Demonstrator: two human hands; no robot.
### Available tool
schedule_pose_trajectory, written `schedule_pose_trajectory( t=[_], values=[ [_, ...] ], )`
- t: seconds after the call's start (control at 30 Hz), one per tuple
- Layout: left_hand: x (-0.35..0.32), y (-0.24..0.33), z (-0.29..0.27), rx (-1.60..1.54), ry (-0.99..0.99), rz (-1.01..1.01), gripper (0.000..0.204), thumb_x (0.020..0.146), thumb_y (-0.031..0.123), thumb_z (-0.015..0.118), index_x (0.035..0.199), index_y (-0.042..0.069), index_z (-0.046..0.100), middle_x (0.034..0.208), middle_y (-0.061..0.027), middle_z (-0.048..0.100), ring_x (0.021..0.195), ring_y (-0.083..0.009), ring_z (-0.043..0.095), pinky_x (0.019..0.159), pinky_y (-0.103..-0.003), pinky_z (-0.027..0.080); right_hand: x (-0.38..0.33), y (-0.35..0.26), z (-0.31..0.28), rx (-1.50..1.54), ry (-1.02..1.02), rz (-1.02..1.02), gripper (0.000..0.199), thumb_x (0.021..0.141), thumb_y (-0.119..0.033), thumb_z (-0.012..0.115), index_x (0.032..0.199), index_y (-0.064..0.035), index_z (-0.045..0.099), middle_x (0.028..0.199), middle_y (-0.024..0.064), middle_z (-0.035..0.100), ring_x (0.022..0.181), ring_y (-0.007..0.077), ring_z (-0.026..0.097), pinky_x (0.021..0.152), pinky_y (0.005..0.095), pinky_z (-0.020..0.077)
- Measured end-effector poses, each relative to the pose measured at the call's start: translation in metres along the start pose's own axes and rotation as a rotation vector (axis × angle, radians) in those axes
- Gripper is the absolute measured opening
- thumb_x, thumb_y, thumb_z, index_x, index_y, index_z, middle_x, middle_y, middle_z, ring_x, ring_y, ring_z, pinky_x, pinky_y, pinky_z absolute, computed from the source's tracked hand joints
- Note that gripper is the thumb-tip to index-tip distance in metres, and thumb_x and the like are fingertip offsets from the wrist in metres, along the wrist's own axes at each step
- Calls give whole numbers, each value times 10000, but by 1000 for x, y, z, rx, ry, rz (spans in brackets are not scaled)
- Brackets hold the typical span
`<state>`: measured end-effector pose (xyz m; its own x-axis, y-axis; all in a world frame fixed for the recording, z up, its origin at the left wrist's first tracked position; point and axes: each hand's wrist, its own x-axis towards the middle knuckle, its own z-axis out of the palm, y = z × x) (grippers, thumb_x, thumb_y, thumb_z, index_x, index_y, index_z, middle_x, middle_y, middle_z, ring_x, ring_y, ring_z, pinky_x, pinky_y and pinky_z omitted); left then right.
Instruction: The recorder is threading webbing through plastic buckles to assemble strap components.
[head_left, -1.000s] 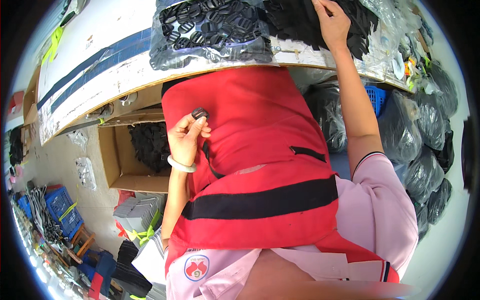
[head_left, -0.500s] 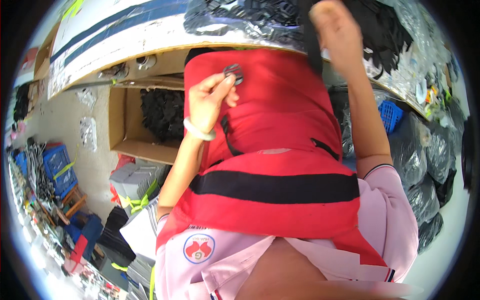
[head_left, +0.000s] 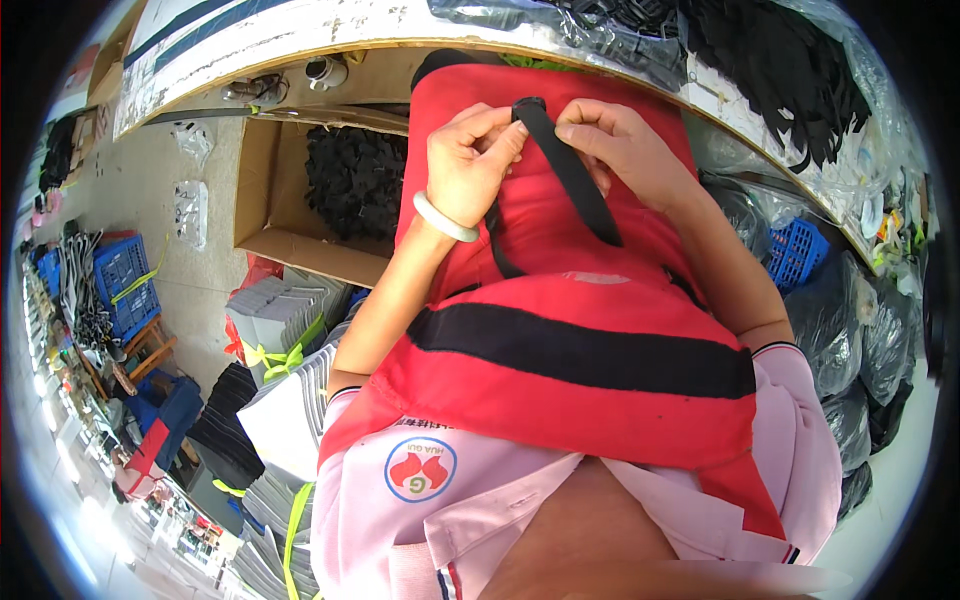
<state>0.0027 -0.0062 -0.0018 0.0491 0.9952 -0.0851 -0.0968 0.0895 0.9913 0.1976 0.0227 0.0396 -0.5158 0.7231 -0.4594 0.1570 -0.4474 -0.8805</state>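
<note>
Over the red apron on my lap, my left hand (head_left: 468,168) pinches a small black plastic buckle (head_left: 530,105), mostly covered by webbing and fingertips. A black webbing strap (head_left: 575,180) lies at the buckle, and its long end hangs down toward me over the apron (head_left: 560,270). Whether the strap is threaded through the buckle I cannot tell. My right hand (head_left: 630,150) is closed, with thumb and forefinger pinching at the strap's right edge just below the buckle. A pale bangle circles my left wrist.
Ahead, the worktable (head_left: 400,25) carries a plastic bag of black parts (head_left: 600,30) and a heap of black straps (head_left: 775,75). An open cardboard box (head_left: 262,190) of black pieces stands at left. On the right are a blue basket (head_left: 795,252) and several dark plastic bags (head_left: 830,330).
My right hand has come down from the table to my left hand, bringing a black strap to the buckle. The left hand has shifted slightly right with the buckle.
</note>
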Motion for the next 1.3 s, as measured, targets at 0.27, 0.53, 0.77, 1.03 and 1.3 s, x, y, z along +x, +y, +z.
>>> schedule_pose_trajectory(
  t=[0.27,0.53,0.77,1.03,1.3],
  values=[
    [0,4,-5,364,79,310,134,799,-5,693,932,-18,692,646,-48,544,544,-106,498,499,-252,392,2,2,12,168,113,-61,148,967,-203,522,910,-71,559,658,-36,520,487,26,461,441,175,356],
    [-6,-11,-1,567,11,459,152,814,7,676,966,7,679,696,-113,597,601,-202,592,543,-290,456,14,22,19,207,244,-130,224,957,-264,567,1001,-47,600,721,4,597,538,59,544,464,190,425],
    [-8,-6,-21,-678,-58,-453,196,897,32,617,1062,-69,649,868,-105,690,711,-143,646,617,-237,529,15,23,16,163,118,-112,183,925,-172,623,1027,-22,644,832,11,623,734,77,588,676,210,479],
    [-7,3,-2,-490,35,-297,206,905,73,629,1023,-95,645,850,-147,680,694,-230,692,625,-304,598,-8,-3,29,-238,294,-504,101,909,-112,628,930,-13,628,759,-20,547,728,53,504,676,205,421],
    [-14,-1,2,-302,156,-86,181,876,-7,642,1031,-100,639,866,-147,693,720,-168,689,661,-259,582,-17,-10,22,-197,147,-26,188,922,-190,608,823,-31,598,633,-50,473,552,21,387,486,206,303]
  ],
)
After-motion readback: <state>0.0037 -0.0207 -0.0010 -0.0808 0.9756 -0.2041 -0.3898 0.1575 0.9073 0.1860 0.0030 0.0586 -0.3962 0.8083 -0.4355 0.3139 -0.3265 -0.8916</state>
